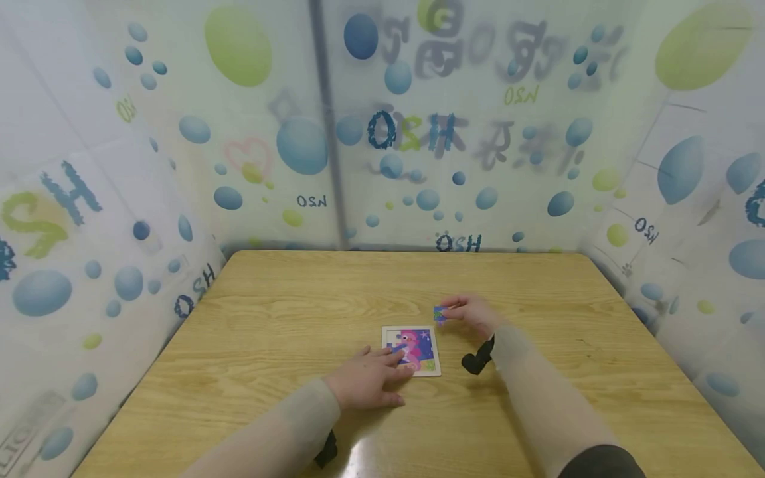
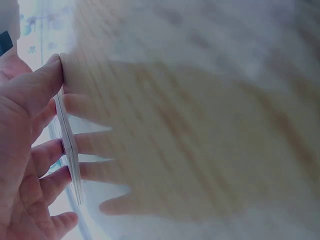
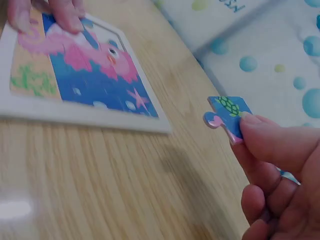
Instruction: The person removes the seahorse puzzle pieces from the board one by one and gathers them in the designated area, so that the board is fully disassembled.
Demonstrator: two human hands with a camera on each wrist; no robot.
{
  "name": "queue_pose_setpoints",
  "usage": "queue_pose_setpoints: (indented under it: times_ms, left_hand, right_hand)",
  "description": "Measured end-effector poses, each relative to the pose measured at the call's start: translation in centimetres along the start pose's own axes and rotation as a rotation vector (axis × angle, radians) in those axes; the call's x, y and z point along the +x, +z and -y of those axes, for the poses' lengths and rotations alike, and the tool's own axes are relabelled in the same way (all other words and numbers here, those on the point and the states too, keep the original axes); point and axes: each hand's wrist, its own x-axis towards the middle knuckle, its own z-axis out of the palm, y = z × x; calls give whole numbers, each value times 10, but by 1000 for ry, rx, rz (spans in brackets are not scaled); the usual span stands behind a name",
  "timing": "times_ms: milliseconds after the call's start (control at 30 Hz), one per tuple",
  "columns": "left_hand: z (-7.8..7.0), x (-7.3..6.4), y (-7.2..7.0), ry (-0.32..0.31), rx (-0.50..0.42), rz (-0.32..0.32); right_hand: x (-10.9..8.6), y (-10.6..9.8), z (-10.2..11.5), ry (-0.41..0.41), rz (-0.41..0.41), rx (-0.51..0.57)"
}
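Note:
A jigsaw puzzle of a pink seahorse in a white frame [image 3: 100,119] lies flat on the table. White backing shows at one corner of it, near the seahorse's head. My left hand [image 1: 370,380] rests over the puzzle's lower left part with its fingers spread and nearly straight. Beyond the frame's upper right corner, my right hand [image 1: 473,315] pinches a puzzle piece [image 3: 231,111] between thumb and fingers. Blue with a green turtle and a bit of pink, the piece is held off the tabletop. In the left wrist view, the puzzle appears only edge-on beside the fingers.
The wooden table [image 1: 287,292] reaches back to a pale curtain [image 1: 394,219] printed with blue and green drops and letters. More of this printed sheeting stands along the left and right sides. Black straps or mounts [image 1: 478,360] sit at the wrists.

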Motion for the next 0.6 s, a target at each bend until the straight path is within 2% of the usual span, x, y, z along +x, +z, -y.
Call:
queue_pose_setpoints:
  times_ms: [300,600]
  left_hand:
    - [1,-1,2,12,10,-6]
    - [-1,-1,1,-7,-12,-4]
  right_hand:
    - [-8,-33,-8,-15,-2,-24]
    - [-8,-49,-20,39,-56,-147]
